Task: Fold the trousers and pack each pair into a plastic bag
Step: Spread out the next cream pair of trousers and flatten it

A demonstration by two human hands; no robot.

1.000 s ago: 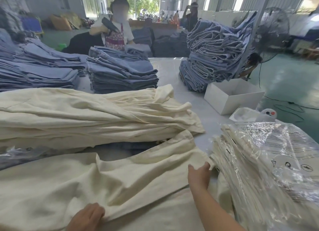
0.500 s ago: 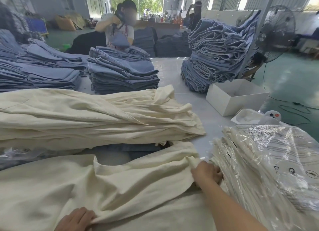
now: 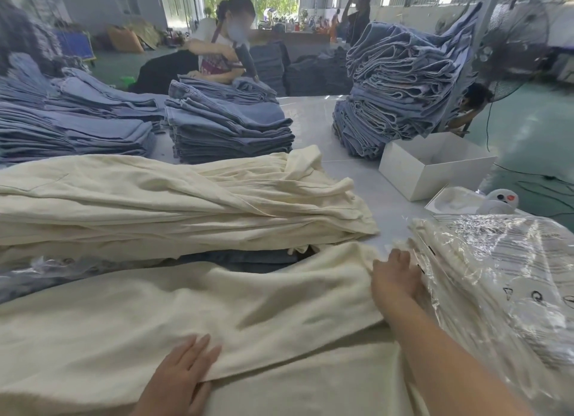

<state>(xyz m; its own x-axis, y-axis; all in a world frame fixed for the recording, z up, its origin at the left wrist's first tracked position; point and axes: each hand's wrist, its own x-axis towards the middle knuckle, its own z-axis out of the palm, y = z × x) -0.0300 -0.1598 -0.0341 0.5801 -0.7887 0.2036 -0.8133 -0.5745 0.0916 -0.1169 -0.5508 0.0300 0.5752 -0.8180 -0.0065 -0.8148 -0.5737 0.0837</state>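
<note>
1. Trousers [image 3: 186, 307], cream, lie across the lower frame; the loose top layer could slide or crease if one hand pulls harder.
2. Left hand [image 3: 183, 372] presses flat, fingers straight, at its near edge, bottom centre.
3. Right hand [image 3: 394, 279] rests fingers extended on the cloth's far end, beside the bagged stack [image 3: 497, 291].

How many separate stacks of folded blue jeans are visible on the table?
4, as far as the view shows: a low stack at far left, another behind it, a centre stack, and a tall leaning stack at right. More dark denim behind may be further stacks.
</note>
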